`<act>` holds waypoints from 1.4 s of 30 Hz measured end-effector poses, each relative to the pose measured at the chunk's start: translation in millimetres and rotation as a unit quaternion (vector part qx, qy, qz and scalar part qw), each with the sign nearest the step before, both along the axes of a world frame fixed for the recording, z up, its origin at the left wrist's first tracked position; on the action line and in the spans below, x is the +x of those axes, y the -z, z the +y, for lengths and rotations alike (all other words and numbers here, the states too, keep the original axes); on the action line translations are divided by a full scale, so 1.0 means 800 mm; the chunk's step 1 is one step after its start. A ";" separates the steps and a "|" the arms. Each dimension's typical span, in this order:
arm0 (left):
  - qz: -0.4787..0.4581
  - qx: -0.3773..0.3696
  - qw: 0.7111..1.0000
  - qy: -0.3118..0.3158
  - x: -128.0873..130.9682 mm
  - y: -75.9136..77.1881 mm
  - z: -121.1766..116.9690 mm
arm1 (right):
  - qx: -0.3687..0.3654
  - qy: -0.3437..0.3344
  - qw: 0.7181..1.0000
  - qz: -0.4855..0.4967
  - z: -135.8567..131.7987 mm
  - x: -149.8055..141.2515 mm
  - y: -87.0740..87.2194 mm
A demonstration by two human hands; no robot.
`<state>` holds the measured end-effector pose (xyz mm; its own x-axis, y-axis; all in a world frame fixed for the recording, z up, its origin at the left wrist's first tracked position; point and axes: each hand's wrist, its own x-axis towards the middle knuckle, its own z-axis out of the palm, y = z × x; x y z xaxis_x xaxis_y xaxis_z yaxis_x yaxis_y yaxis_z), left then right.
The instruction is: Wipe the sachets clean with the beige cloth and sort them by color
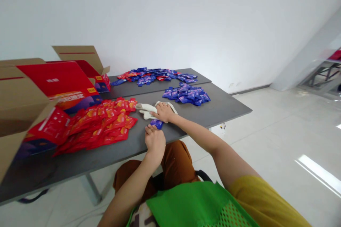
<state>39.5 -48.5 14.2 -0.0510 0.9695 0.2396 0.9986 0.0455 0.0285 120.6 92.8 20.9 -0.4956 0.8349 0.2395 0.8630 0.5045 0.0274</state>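
Observation:
My right hand lies over a pair of crumpled white gloves, fingers bent down onto the fabric and thumb pointing left. Just below, a single blue-purple sachet lies on the table, partly hidden by my hands. My left hand is closed at the table's front edge, its curled fingers beside that sachet; whatever may be inside them is hidden. To the left spreads a large heap of red sachets. Behind my right hand sits a pile of blue-purple sachets.
Open printed cartons stand on the left of the grey table, flaps raised. A mixed row of blue and red sachets lies along the back near the white wall. The table's right corner juts over the tiled floor.

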 end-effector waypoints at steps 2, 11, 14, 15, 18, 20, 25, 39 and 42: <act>0.001 0.004 1.000 -0.002 0.000 0.005 0.000 | -0.010 0.040 0.999 0.001 0.018 0.002 0.000; 0.038 0.011 0.999 0.004 -0.002 0.004 -0.009 | 0.048 0.056 0.997 -0.002 -0.046 0.001 0.000; 0.033 0.013 0.999 0.001 0.001 0.000 -0.008 | 0.055 0.015 0.998 -0.010 -0.077 0.003 0.002; 0.026 0.012 1.000 -0.003 0.003 -0.001 -0.008 | 0.048 0.007 0.999 -0.010 -0.081 0.004 0.002; 0.005 0.002 1.000 -0.016 0.005 -0.002 -0.006 | 0.030 0.044 0.999 0.011 -0.072 0.008 0.002; 0.003 -0.007 1.000 -0.016 0.005 -0.002 -0.005 | 0.027 0.106 0.994 0.029 -0.054 0.013 0.000; 0.037 -0.011 0.999 -0.009 0.003 -0.002 -0.005 | 0.013 0.183 0.983 0.019 -0.022 0.026 -0.006; 0.128 -0.033 0.991 -0.015 0.006 -0.005 -0.006 | -0.031 0.112 0.993 -0.013 -0.051 0.021 -0.015; 0.131 -0.035 0.991 -0.015 0.005 -0.005 -0.006 | -0.053 0.177 0.983 -0.003 -0.028 0.020 -0.023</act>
